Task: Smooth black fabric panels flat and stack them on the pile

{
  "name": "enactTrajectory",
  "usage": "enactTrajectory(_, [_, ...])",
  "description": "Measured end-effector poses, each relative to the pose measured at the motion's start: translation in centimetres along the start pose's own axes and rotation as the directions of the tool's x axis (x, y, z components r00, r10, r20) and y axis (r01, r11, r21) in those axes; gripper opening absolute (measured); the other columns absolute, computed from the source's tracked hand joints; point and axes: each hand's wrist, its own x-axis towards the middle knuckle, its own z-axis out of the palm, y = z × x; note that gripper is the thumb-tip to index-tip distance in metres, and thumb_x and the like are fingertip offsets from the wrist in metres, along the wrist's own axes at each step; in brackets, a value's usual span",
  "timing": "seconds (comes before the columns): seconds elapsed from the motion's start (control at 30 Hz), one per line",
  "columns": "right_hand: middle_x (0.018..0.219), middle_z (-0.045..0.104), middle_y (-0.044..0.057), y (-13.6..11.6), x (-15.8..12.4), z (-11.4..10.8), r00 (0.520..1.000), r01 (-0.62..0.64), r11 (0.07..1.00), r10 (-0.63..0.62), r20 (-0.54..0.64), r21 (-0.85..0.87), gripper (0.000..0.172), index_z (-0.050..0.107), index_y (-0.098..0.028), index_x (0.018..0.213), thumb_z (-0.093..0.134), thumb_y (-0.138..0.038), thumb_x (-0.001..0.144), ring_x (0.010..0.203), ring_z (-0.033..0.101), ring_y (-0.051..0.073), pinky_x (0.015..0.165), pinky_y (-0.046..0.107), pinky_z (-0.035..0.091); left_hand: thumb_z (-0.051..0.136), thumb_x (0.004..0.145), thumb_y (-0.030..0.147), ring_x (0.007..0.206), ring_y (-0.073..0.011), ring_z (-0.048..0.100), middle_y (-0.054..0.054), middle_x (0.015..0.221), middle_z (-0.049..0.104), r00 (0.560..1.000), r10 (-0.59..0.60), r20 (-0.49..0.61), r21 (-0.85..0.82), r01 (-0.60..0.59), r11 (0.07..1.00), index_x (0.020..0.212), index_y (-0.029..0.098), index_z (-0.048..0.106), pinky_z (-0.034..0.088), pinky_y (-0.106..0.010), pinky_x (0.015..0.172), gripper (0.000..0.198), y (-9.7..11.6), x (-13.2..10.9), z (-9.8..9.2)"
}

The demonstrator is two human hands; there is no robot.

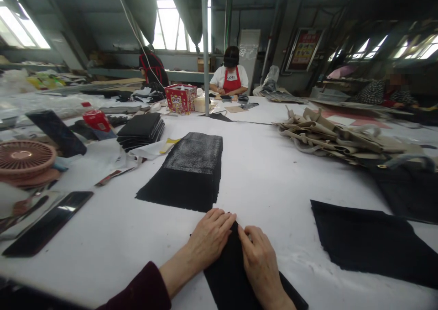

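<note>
A black fabric piece lies on the white table in front of me, running toward the bottom edge of the view. My left hand rests flat on its upper left part, fingers stretched out side by side. Curled at the upper right edge of the same piece, my right hand has thumb and forefinger closed on the fabric. Just beyond my hands is a stack of black fabric pieces, its far part covered by a greyish speckled area.
Black fabric lies at right, below a heap of beige pieces. On the left are a phone, a pink fan, a red-labelled bottle and folded black pieces. A pole stands ahead; a person in a red apron sits beyond.
</note>
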Motion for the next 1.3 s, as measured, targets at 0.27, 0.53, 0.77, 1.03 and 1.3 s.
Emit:
enactTrajectory(0.27, [0.088,0.058,0.009,-0.2,-0.7,-0.7,1.0,0.0,1.0,0.0,-0.01,0.0,0.033,0.06,-0.011,0.117,0.036,-0.006,0.096,0.083,0.055,0.02,0.072,0.034,0.048,0.051,0.093,0.011,0.113,-0.0205,0.052,-0.005,0.123,0.06,0.999,0.031,0.008,0.043,-0.031,0.999,0.133,0.021,0.048,0.036,-0.039,0.107,0.042,0.2,0.1,-0.4])
enactTrajectory(0.53, [0.09,0.056,0.009,0.0,-1.5,-1.0,1.0,0.004,1.0,-0.004,0.012,-0.016,0.034,0.06,-0.011,0.118,0.036,-0.005,0.095,0.083,0.054,0.021,0.073,0.034,0.047,0.053,0.089,0.011,0.116,-0.0212,0.051,-0.006,0.124,0.058,0.997,0.063,0.04,0.067,-0.065,0.996,0.129,0.021,0.052,0.035,-0.041,0.108,0.041,0.2,0.1,-0.9])
enactTrajectory(0.77, [0.088,0.056,0.009,0.0,-2.0,-1.9,1.0,0.009,1.0,-0.009,-0.01,-0.023,0.034,0.059,-0.012,0.118,0.036,-0.004,0.094,0.081,0.054,0.02,0.07,0.033,0.047,0.052,0.088,0.013,0.122,-0.0236,0.047,-0.01,0.122,0.059,0.99,0.112,0.085,0.157,-0.124,0.98,0.131,0.012,0.051,0.025,-0.039,0.115,0.044,0.9,0.3,-0.6])
enactTrajectory(1.03, [0.088,0.056,0.009,0.4,-3.0,-2.4,1.0,0.016,0.999,-0.016,-0.02,-0.034,0.035,0.06,-0.013,0.117,0.036,-0.003,0.094,0.082,0.054,0.02,0.071,0.032,0.047,0.052,0.084,0.008,0.123,-0.0243,0.047,-0.01,0.125,0.057,0.985,0.13,0.11,0.167,-0.147,0.975,0.131,0.019,0.05,0.028,-0.042,0.114,0.049,1.5,0.2,-0.8])
enactTrajectory(1.3, [0.09,0.055,0.01,0.9,-4.5,-3.3,1.0,0.013,0.999,-0.013,0.005,-0.038,0.034,0.059,-0.008,0.116,0.037,0.0,0.093,0.083,0.052,0.021,0.072,0.034,0.046,0.05,0.088,0.011,0.125,-0.0222,0.046,-0.009,0.125,0.059,0.977,0.172,0.125,0.188,-0.193,0.963,0.134,0.015,0.049,0.023,-0.037,0.116,0.046,2.0,0.1,-0.6])
